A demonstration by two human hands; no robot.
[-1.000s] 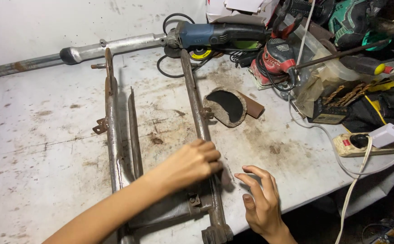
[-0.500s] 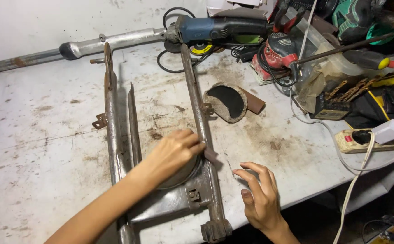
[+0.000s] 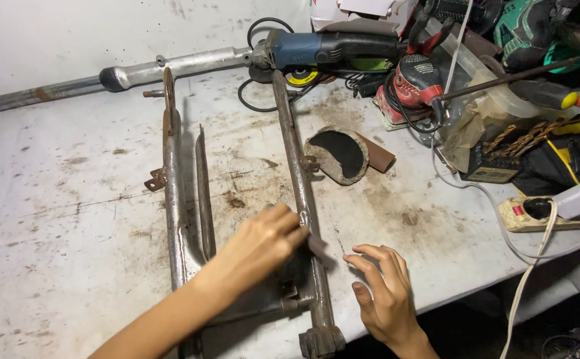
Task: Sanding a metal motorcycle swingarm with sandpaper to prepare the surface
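A left hand (image 3: 263,242) pinched a small dark abrasive scrap (image 3: 316,246) against the rusty frame rail (image 3: 296,159) near the bench's (image 3: 50,219) front edge; the right hand (image 3: 384,292) rested open, empty. Fingertips risked scraping on rough metal.

Two hands are counted over the bench, the left hand (image 3: 263,240) and the right hand (image 3: 383,287). One rusty metal frame (image 3: 300,166) is seen, made up of two long side rails. One blue angle grinder (image 3: 326,50) is tallied, one red sander (image 3: 416,80), one grey pipe (image 3: 137,72), one worn sanding pad (image 3: 340,154), one white power strip (image 3: 542,214).
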